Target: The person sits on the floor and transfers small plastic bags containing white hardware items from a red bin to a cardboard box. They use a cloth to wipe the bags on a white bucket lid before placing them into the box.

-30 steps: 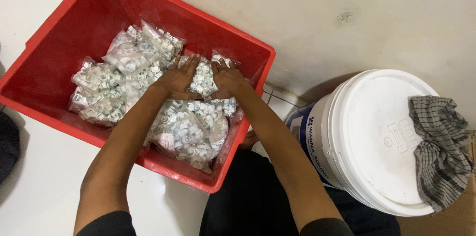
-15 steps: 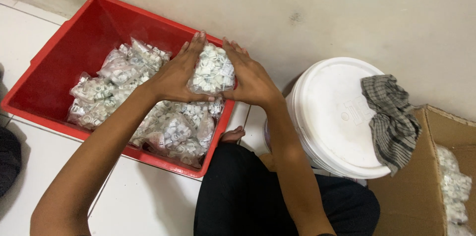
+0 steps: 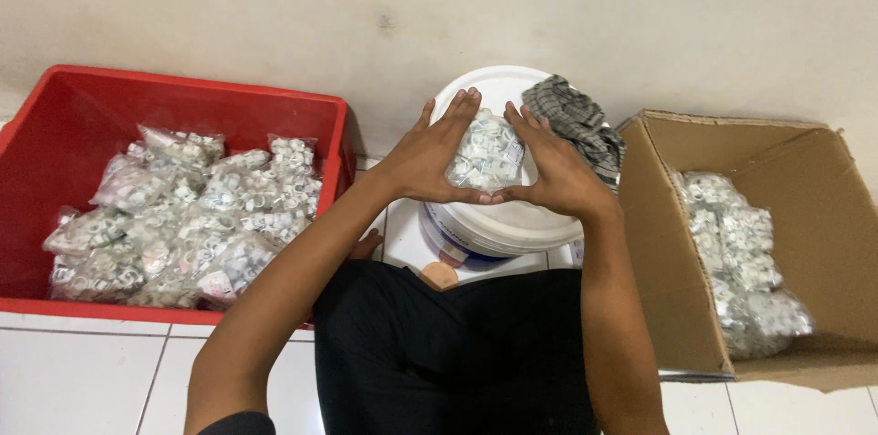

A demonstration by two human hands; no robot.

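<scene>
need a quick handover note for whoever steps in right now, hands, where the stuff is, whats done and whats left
Left hand and right hand: both cupped around one clear bag of small white pieces, held above the white bucket with the checked cloth on its lid.
Red crate, on the left: many such bags inside.
Cardboard box, on the right: a few bags already in it.
Done: some bags sit in the box.
Left: the bag in hand and the pile in the crate.
</scene>
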